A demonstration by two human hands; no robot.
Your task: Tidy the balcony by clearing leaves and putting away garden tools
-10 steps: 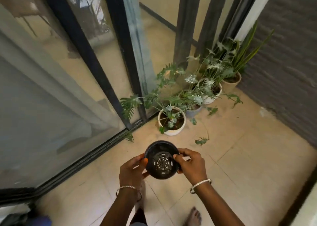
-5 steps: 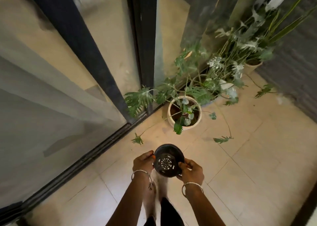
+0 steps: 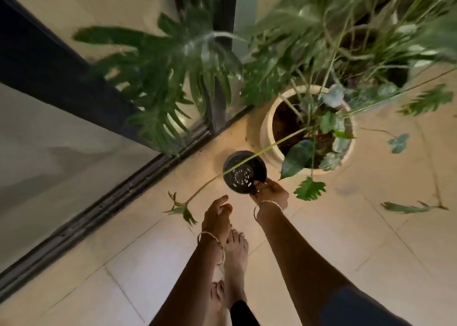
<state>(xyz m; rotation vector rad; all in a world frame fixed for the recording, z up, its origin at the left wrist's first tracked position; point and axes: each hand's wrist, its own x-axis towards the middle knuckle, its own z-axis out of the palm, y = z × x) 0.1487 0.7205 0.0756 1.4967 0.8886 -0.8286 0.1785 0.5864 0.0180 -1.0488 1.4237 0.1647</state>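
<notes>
Fingers of L hand (image 3: 216, 214) now off black pot (image 3: 241, 180), relaxed; R hand (image 3: 270, 192) pinches rim, low beside planter (image 3: 266, 127).

The head camera looks steeply down, close over the tiled floor (image 3: 371, 229) and cream planter (image 3: 266, 130).

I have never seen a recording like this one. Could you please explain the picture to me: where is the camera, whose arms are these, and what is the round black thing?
There is no machine: a person wears one camera on the head, looking down at their own arms. The right hand pinches the rim of a small black pot, empty, close to the tiled floor and beside a cream pot holding a plant. Whether it touches the floor, I cannot tell. The left hand is open and holds nothing. A leaf lies on the tiles.
</notes>
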